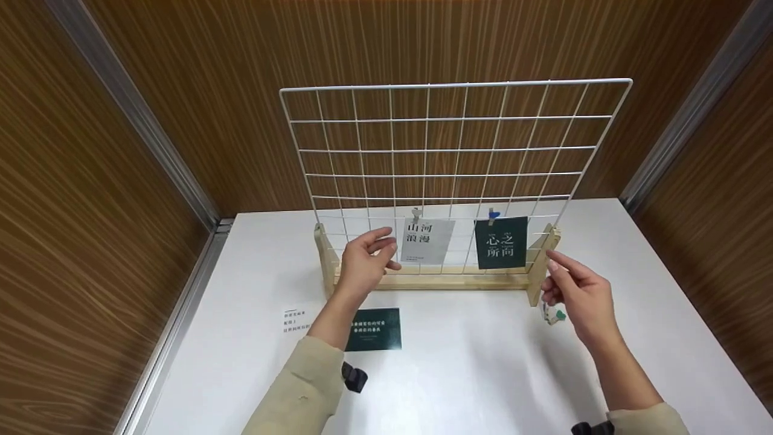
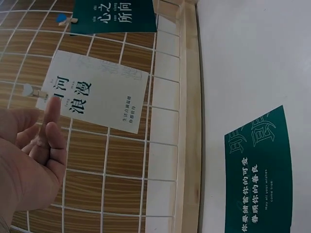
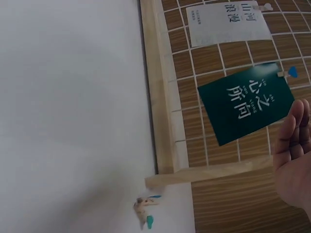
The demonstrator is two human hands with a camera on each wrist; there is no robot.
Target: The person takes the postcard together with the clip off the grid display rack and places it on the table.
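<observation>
- Closest to us: two beige sleeves (image 1: 302, 380), with a bit of black gear (image 1: 354, 377) by the left one.
- On the white table (image 1: 447, 374) we've got a flat green card (image 1: 380, 329) with pale lettering, partly behind the left forearm. A white card (image 1: 295, 321) lies just left of it, also partly covered.
- Left hand (image 1: 365, 263): fingers loosely bent, nothing in them that we can see. It's up beside the left edge of the hanging white card, and we can't tell if it's touching.
- Right hand (image 1: 580, 296): same deal, relaxed and slightly curled, thumb near the index finger, no grip on anything we can make out. It's right of the hanging green card, near the stand's right leg.
- Below that hand we spot a few loose clips (image 3: 143, 208) on the table, one with a green end and one with blue.
- Next is the wooden stand (image 1: 453, 282), holding up a white wire grid (image 1: 424, 149).
- On the grid's lower part, the hanging white card (image 1: 426, 244) is held by a white clip (image 1: 416, 213); to its right, the hanging green card (image 1: 501, 243) has a blue clip (image 1: 494, 215).
- Furthest back, we see a wood-grain wall (image 1: 459, 36).
</observation>
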